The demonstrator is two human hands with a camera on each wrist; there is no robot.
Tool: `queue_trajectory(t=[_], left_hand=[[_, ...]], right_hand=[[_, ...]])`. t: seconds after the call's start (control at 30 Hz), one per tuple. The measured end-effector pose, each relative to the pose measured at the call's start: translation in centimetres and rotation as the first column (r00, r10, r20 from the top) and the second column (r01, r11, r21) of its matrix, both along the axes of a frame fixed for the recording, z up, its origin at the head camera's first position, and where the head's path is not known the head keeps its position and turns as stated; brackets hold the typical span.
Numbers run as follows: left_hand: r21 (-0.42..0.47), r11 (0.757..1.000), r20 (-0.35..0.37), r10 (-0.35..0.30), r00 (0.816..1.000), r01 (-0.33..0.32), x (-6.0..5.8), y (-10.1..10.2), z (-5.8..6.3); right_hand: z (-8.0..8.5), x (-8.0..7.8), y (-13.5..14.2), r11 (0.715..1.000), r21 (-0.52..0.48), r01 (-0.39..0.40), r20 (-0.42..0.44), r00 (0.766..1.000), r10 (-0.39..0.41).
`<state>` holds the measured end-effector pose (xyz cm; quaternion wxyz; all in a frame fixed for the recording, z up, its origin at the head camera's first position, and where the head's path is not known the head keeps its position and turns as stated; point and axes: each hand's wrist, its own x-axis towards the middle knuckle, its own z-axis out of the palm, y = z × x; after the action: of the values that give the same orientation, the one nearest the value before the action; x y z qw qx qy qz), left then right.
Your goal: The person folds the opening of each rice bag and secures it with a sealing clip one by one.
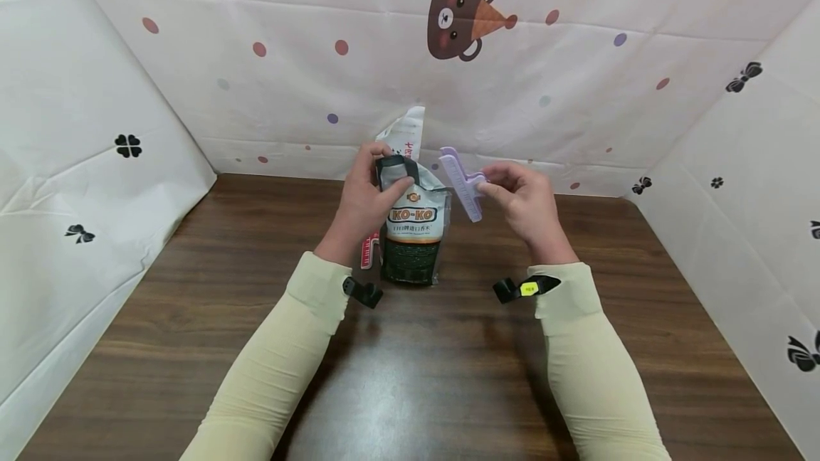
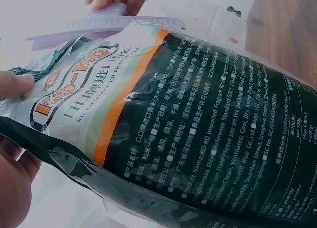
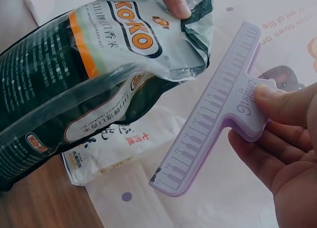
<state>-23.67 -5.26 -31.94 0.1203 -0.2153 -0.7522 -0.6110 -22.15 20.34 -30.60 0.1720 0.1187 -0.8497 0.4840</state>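
A green and white KO-KO rice bag [image 1: 413, 237] stands on the wooden table, its top folded over. My left hand [image 1: 369, 194] grips the folded top, thumb on the front and fingers behind, as the thumb [image 2: 15, 84] shows in the left wrist view. In my right hand [image 1: 525, 205] is a purple clip [image 3: 210, 116] with a piano-key pattern and the word "music". The thumb and fingers pinch its handle tab. Its long bar slants just to the right of the bag's top, apart from it in the right wrist view.
A second, white bag [image 1: 406, 135] with red lettering stands behind the rice bag, close to the back wall cloth [image 1: 288, 91]. The brown table [image 1: 410, 375] reaches cloth sides at left and right. Straps with small cameras sit on both wrists.
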Motion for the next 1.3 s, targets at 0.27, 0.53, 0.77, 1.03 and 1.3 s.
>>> queue_trajectory(t=[0.27,0.53,0.77,1.03,1.3], left_hand=[[0.006,1.0,0.007,-0.006,1.0,0.006,0.2,0.0,0.1],[0.004,1.0,0.006,-0.013,1.0,0.013,0.2,0.0,0.0],[0.007,1.0,-0.01,-0.008,1.0,0.008,0.1,0.0,0.0],[0.026,1.0,-0.003,-0.006,1.0,0.006,0.0,0.0,-0.1],[0.042,0.999,0.041,-0.011,0.999,0.009,-0.1,-0.1,-0.2]], right_hand=[[0.3,-0.1,-0.4,0.998,0.023,-0.066,-0.042,0.997,0.067],[0.0,-0.3,-0.7,0.993,0.085,-0.084,-0.01,0.996,0.085],[0.0,-0.3,-0.9,0.987,0.138,-0.078,0.024,0.997,0.076],[0.6,-0.4,-1.6,0.978,0.185,-0.099,0.044,0.995,0.092],[1.2,-0.7,-2.1,0.973,0.197,-0.117,0.043,0.993,0.111]])
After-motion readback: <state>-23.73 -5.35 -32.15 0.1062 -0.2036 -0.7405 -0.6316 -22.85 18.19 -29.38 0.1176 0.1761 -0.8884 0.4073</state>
